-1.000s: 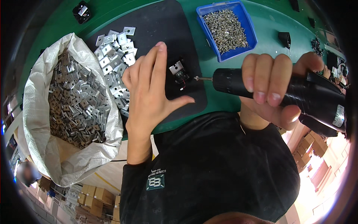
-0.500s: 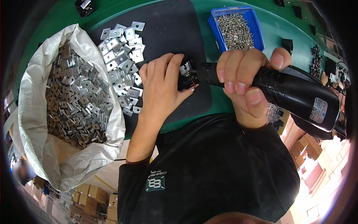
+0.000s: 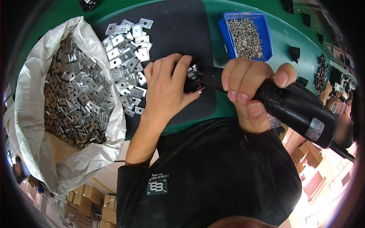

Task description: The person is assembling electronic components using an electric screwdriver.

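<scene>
My left hand (image 3: 167, 85) is closed round a small black part (image 3: 193, 80) with a metal piece and a thin red wire, held over the black mat. A black electric screwdriver (image 3: 281, 99) lies in my right hand (image 3: 249, 89), fingers wrapped round its barrel. Its front end points left at the black part; the tip itself is hard to make out. Left of my left hand, a loose pile of flat metal plates (image 3: 127, 62), each with a hole, lies on the mat.
A white woven sack (image 3: 32, 125) full of similar metal plates stands at the left. Beyond my right hand sits a blue bin (image 3: 268, 47) of small screws (image 3: 245, 38). Black parts (image 3: 294, 54) are scattered on the green table (image 3: 281, 34). Cardboard boxes (image 3: 93, 193) stand behind, lower left.
The screwdriver's rear end has tipped lower and its front has stayed by the black part. My left hand keeps its grip. The whole view has shifted slightly.
</scene>
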Demonstrator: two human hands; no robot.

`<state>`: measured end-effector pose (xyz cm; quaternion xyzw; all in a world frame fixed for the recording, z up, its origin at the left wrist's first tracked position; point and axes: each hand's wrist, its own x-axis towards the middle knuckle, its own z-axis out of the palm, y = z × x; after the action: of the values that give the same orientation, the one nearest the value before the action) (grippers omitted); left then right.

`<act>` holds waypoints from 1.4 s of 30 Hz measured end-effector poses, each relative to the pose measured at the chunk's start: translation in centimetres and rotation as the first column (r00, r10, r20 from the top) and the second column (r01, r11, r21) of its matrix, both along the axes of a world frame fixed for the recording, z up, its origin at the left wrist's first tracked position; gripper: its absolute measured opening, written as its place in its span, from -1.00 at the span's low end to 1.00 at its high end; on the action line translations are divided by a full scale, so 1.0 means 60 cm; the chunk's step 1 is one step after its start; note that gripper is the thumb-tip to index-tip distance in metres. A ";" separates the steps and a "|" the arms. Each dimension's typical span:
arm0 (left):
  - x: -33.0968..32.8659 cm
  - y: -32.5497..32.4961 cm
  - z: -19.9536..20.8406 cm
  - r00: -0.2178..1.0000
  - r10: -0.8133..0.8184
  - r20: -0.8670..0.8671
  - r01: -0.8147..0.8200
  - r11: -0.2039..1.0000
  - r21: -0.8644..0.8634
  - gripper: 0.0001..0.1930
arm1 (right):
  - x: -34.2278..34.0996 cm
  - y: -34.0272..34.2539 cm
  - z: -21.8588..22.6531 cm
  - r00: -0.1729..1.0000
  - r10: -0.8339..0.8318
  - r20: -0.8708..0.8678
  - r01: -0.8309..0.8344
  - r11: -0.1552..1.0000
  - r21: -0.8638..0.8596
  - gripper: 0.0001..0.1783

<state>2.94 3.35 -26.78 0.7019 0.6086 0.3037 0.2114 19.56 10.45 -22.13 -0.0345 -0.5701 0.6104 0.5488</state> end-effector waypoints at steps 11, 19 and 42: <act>-0.002 0.001 0.004 1.000 0.002 0.025 -0.001 1.000 -0.008 -0.24 | 0.001 -0.010 0.019 0.979 -0.039 0.203 0.041 0.999 -0.008 -0.50; -0.005 0.001 0.002 1.000 -0.009 0.016 0.009 1.000 -0.006 -0.23 | -0.002 0.000 0.009 0.986 -0.002 0.164 -0.009 0.998 0.069 -0.48; -0.009 0.007 0.006 0.999 -0.006 0.050 0.006 1.000 0.003 -0.29 | -0.019 0.008 0.016 0.960 0.067 0.272 -0.110 0.983 0.145 -0.64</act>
<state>2.39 3.75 -26.40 0.6961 0.6006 0.3215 0.2265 18.44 10.95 -21.15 -0.0464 -0.6864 0.5768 0.4404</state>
